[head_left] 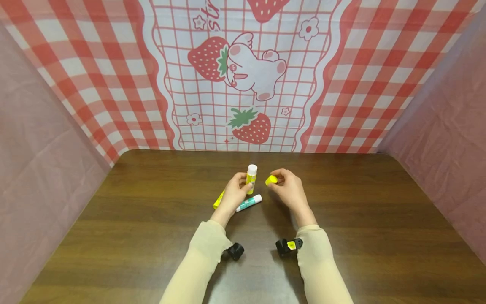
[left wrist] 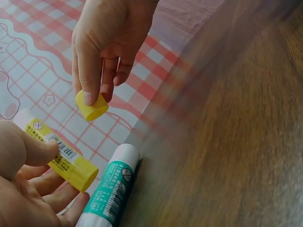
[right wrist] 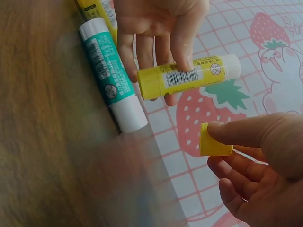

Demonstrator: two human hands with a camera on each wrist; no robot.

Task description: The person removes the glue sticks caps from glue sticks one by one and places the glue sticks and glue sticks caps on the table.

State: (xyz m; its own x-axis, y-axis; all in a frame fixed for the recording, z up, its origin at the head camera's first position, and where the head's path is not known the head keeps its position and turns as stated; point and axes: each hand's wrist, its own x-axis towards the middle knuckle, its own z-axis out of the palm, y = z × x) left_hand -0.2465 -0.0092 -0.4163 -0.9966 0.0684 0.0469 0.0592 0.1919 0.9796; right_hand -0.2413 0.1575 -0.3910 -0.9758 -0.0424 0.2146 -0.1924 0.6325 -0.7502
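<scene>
My left hand [head_left: 234,192] grips a yellow glue stick [head_left: 249,184] whose white end [head_left: 252,168] points up and away; its barcode label shows in both wrist views. A yellow cap [head_left: 271,180], apart from the stick, is pinched between the thumb and fingers of my right hand [head_left: 290,189], a short way to the right. Just below the held stick, a green glue stick [head_left: 249,203] with white ends lies on the table. Another yellow glue stick [head_left: 218,200] lies left of it, partly hidden behind my left hand.
The brown wooden table [head_left: 364,219] runs back to a wall cloth [head_left: 178,93] with strawberries and red checks. Pink cloth [head_left: 49,139] hangs at both sides. A black camera mount [head_left: 236,251] sits on the left wrist, another mount [head_left: 289,246] on the right.
</scene>
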